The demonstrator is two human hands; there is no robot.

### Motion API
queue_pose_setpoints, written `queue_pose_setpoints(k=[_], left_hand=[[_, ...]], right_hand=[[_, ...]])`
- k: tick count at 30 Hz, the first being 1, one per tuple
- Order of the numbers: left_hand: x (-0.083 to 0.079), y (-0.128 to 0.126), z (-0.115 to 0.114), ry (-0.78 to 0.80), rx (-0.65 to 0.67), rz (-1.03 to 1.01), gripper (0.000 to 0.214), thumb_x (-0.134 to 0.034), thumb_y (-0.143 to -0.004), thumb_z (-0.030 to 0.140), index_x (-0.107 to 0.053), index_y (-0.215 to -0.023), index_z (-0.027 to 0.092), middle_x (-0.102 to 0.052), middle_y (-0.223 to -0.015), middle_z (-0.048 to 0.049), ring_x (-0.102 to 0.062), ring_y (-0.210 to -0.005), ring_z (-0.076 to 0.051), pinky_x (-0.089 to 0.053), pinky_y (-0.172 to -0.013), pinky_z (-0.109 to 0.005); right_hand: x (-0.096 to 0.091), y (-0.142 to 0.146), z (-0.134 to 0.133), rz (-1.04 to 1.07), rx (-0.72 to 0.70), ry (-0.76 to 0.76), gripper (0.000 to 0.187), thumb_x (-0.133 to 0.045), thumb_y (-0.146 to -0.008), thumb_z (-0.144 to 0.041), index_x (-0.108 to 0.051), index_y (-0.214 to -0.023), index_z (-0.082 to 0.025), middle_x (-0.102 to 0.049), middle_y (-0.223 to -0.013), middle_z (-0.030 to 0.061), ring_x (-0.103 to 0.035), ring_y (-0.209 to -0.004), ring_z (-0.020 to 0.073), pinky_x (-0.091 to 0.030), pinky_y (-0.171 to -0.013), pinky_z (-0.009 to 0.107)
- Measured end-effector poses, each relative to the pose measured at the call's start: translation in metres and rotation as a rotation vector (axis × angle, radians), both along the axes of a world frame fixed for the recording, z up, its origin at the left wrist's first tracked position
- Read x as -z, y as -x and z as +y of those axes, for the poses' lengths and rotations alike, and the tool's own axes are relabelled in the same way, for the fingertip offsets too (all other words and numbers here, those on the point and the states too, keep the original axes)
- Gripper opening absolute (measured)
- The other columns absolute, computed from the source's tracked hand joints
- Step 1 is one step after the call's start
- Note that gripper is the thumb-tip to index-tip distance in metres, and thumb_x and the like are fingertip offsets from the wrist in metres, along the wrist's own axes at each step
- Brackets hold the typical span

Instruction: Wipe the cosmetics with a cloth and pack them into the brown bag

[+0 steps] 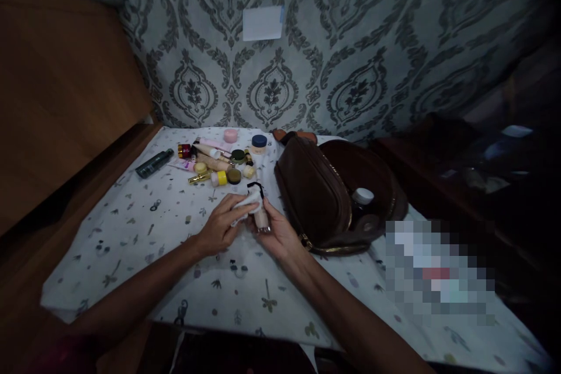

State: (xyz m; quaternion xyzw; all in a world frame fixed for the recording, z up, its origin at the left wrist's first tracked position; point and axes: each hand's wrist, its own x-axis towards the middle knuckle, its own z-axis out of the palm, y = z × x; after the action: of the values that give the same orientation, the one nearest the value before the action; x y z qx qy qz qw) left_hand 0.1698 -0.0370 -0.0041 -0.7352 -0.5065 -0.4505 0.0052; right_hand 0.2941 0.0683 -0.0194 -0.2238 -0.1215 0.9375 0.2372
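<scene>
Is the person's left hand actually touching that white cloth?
Touching. The head view shows the left hand laid over the bunched white cloth, gripping it with no gap between them.

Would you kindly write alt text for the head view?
A person's left hand holds a white cloth or tissue against a bottle in the right hand, above a patterned tablecloth; cosmetics lie beyond, an open brown bag at right.

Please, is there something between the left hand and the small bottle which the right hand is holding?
Yes, the white cloth: the left hand holds it against the small bottle in the right hand. Nothing else visible stands between them.
</scene>
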Motion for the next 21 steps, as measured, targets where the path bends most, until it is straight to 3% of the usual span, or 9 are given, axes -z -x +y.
queue_pose_setpoints(k=[4, 7, 10, 14, 16, 19, 21], left_hand=[[-0.004, -0.009, -0.002, -0.001, 0.213, 0.015, 0.039, -0.039, -0.095, 0.018, -0.061, -0.127, 0.022, -0.062, -0.111, -0.0145, -0.057, -0.102, -0.025, -0.050, -0.087, -0.042], [-0.004, -0.011, -0.002, 0.013, 0.259, -0.011, 0.038, -0.040, -0.094, 0.017, -0.064, -0.124, 0.021, -0.064, -0.108, -0.0141, -0.059, -0.098, -0.024, -0.051, -0.084, -0.041], [-0.002, -0.008, -0.001, -0.020, 0.155, -0.031, 0.038, -0.040, -0.094, 0.015, -0.063, -0.125, 0.021, -0.063, -0.109, -0.0134, -0.058, -0.101, -0.024, -0.050, -0.086, -0.040], [0.004, 0.000, 0.001, -0.004, -0.165, -0.063, 0.042, -0.039, -0.096, 0.017, -0.055, -0.136, 0.021, -0.056, -0.119, -0.0128, -0.053, -0.113, -0.024, -0.047, -0.095, -0.040], [0.005, 0.004, 0.002, 0.018, -0.249, -0.107, 0.044, -0.040, -0.097, 0.018, -0.051, -0.139, 0.021, -0.053, -0.121, -0.0120, -0.051, -0.115, -0.023, -0.044, -0.099, -0.040], [0.005, 0.005, 0.002, 0.031, -0.208, -0.135, 0.044, -0.041, -0.097, 0.018, -0.052, -0.139, 0.021, -0.052, -0.120, -0.0116, -0.051, -0.114, -0.023, -0.043, -0.100, -0.039], [0.002, 0.004, 0.002, 0.029, -0.097, -0.120, 0.042, -0.041, -0.096, 0.017, -0.055, -0.136, 0.022, -0.054, -0.119, -0.0119, -0.053, -0.112, -0.023, -0.044, -0.097, -0.039]], right_hand=[[0.004, -0.001, 0.007, 0.031, -0.046, -0.071, 0.015, -0.072, -0.081, -0.023, -0.063, -0.071, -0.016, -0.066, -0.059, -0.0026, -0.059, -0.051, 0.0098, -0.049, -0.046, 0.018], [0.004, -0.003, 0.008, 0.010, -0.083, -0.078, 0.017, -0.071, -0.082, -0.027, -0.064, -0.073, -0.015, -0.067, -0.062, -0.0001, -0.062, -0.056, 0.0117, -0.050, -0.048, 0.019], [0.000, -0.003, 0.003, 0.004, -0.050, -0.011, 0.013, -0.072, -0.082, -0.025, -0.065, -0.077, -0.016, -0.069, -0.066, -0.0014, -0.062, -0.056, 0.0099, -0.048, -0.047, 0.017], [-0.005, -0.005, -0.007, -0.019, -0.081, -0.005, 0.012, -0.073, -0.082, -0.025, -0.066, -0.086, -0.016, -0.070, -0.072, 0.0011, -0.064, -0.062, 0.0112, -0.045, -0.044, 0.016], [-0.005, -0.006, -0.010, -0.020, -0.122, -0.023, 0.014, -0.072, -0.083, -0.026, -0.066, -0.087, -0.014, -0.071, -0.073, 0.0041, -0.065, -0.064, 0.0123, -0.049, -0.048, 0.017], [-0.004, -0.006, -0.008, -0.008, -0.156, -0.029, 0.014, -0.069, -0.086, -0.028, -0.065, -0.086, -0.014, -0.071, -0.073, 0.0049, -0.066, -0.065, 0.0130, -0.056, -0.061, 0.022], [-0.003, -0.005, -0.005, -0.019, -0.111, -0.004, 0.010, -0.066, -0.088, -0.025, -0.066, -0.086, -0.015, -0.072, -0.073, 0.0030, -0.066, -0.064, 0.0126, -0.057, -0.062, 0.023]])
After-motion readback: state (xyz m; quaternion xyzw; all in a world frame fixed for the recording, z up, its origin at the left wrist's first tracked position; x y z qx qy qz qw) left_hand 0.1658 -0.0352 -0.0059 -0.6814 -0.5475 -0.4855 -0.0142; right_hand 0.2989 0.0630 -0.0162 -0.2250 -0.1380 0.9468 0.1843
